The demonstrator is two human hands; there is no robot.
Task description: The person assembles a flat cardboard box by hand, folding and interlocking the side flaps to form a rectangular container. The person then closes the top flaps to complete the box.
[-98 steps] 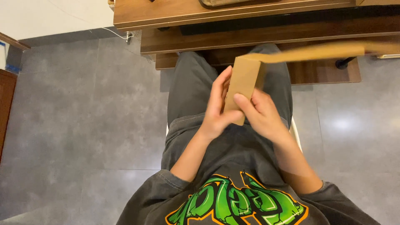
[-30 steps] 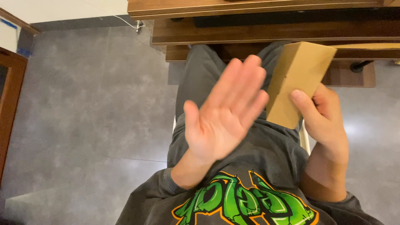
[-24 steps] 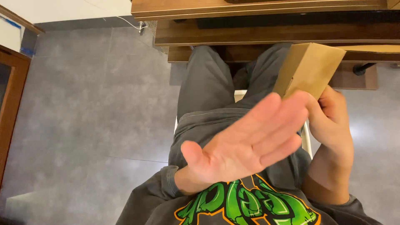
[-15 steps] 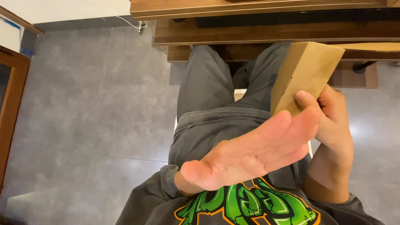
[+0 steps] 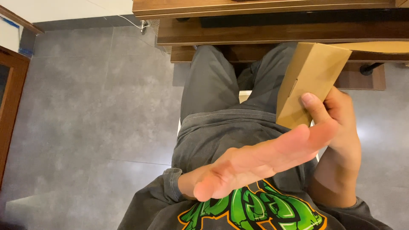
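Note:
My right hand (image 5: pixel 338 121) holds a plain brown cardboard box (image 5: pixel 309 81) upright over my lap, thumb on its near face and fingers behind it. My left hand (image 5: pixel 255 159) is flat and empty, fingers straight and close together, seen edge-on just below the box and pointing toward my right hand without touching the box. I am seated, with grey trousers (image 5: pixel 213 85) and a dark grey shirt with a green and orange print (image 5: pixel 251 211).
A wooden desk (image 5: pixel 264 6) with a lower shelf (image 5: pixel 272 32) stands in front of my knees. A loose cardboard flap (image 5: pixel 379 46) sticks out at the right. Grey floor tiles (image 5: pixel 98 110) spread left; a wooden cabinet edge (image 5: pixel 10 98) is at far left.
Both hands were on the box at first. My left hand came off it, opened flat, and has turned from palm-up to edge-on while dropping lower. The box stays in my right hand.

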